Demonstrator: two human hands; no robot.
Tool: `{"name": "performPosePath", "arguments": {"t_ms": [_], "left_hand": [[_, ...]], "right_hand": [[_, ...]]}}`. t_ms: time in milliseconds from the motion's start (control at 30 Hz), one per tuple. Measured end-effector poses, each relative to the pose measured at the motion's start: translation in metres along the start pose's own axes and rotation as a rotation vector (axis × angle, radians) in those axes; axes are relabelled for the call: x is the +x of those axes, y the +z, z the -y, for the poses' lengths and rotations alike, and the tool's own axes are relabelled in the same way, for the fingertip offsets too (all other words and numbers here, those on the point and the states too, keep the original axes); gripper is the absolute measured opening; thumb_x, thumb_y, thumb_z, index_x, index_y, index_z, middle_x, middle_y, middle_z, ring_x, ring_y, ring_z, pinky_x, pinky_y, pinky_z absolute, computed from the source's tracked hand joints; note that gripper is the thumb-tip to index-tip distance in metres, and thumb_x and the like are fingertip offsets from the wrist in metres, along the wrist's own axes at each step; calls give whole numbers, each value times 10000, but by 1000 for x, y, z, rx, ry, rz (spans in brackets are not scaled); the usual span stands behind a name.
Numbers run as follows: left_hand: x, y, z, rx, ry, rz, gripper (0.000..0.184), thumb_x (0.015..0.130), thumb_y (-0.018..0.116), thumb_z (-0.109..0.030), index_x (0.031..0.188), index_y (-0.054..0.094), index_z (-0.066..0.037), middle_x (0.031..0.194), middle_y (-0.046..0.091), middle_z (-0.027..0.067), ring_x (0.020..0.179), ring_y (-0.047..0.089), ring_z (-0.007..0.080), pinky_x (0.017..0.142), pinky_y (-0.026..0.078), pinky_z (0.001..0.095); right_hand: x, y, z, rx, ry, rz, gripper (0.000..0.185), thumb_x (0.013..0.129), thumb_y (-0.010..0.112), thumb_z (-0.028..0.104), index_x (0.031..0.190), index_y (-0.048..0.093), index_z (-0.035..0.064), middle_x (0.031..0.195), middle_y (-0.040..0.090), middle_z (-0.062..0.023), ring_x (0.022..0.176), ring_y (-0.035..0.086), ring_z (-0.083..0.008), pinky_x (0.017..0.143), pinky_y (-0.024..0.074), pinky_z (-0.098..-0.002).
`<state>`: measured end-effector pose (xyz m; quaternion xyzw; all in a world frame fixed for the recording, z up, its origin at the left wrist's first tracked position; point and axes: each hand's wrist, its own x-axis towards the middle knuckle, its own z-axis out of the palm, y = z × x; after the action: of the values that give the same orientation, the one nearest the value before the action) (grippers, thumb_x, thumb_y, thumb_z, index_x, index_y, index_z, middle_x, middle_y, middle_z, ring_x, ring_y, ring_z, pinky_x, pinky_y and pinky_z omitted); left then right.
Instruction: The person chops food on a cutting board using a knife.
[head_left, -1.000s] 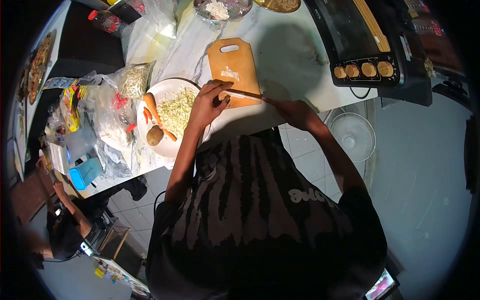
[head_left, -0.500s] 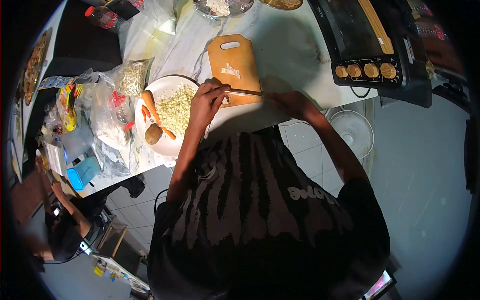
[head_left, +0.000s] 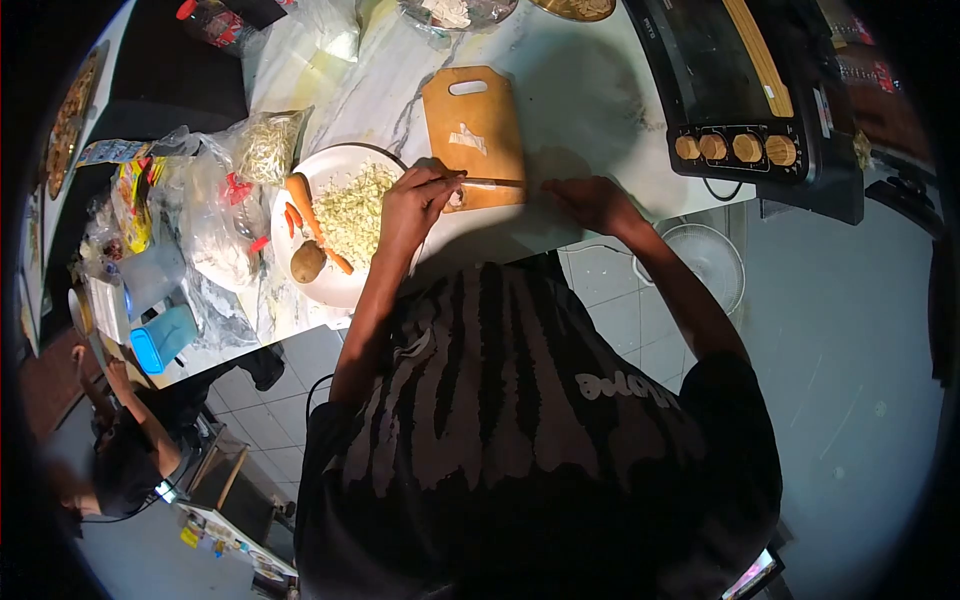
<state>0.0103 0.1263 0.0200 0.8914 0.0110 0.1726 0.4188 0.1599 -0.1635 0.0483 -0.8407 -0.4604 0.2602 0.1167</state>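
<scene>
Over the near end of a wooden cutting board [head_left: 470,100], my left hand [head_left: 408,212] has its fingers closed near the tip end of a knife [head_left: 495,183]; what they pinch is too small to make out. My right hand [head_left: 597,207] is closed round the knife's handle end, right of the board. Thin pale slices [head_left: 466,138] lie mid-board, and a small pale piece [head_left: 456,198] sits below the blade. Left of the board, a white plate [head_left: 343,292] holds chopped pale green pieces [head_left: 355,215], a carrot [head_left: 302,200], small red chillies [head_left: 292,216] and a brown potato [head_left: 308,262].
A black oven [head_left: 740,120] stands at the right. Plastic bags [head_left: 222,235], a blue-lidded container [head_left: 163,340] and a bottle [head_left: 208,24] are at the left. Bowls [head_left: 455,12] stand at the far edge. Another person [head_left: 140,440] is at the lower left.
Both hands stay around the knife at the board, with my right hand shifted slightly. The view has shifted a little. The other person's hands have moved slightly beside a round object.
</scene>
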Motion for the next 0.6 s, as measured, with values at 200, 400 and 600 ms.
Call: {"name": "performPosePath", "arguments": {"t_ms": [200, 400, 600], "left_hand": [[0, 0, 8, 143, 140, 10, 314, 790, 754, -66, 1086, 790, -164, 901, 700, -1, 849, 665, 187, 721, 564, 328], [1, -2, 9, 206, 201, 22, 301, 793, 755, -75, 1081, 788, -155, 914, 690, 7, 843, 666, 185, 709, 567, 330], [35, -9, -22, 242, 158, 26, 219, 907, 678, -200, 1083, 750, -90, 876, 676, 63, 800, 650, 264, 719, 520, 389]], "right_hand": [[2, 7, -1, -25, 33, 2, 217, 971, 537, 312, 1115, 565, 153, 884, 694, -163, 832, 681, -396, 719, 543, -516], [3, 14, 0, -5, 42, -26, 182, 953, 554, 288, 1051, 524, 137, 778, 663, -177, 749, 670, -408, 660, 527, -535], [3, 11, 2, -7, 2, -68, 154, 937, 561, 253, 1030, 545, 132, 703, 644, -169, 686, 666, -410, 619, 527, -534]]}}
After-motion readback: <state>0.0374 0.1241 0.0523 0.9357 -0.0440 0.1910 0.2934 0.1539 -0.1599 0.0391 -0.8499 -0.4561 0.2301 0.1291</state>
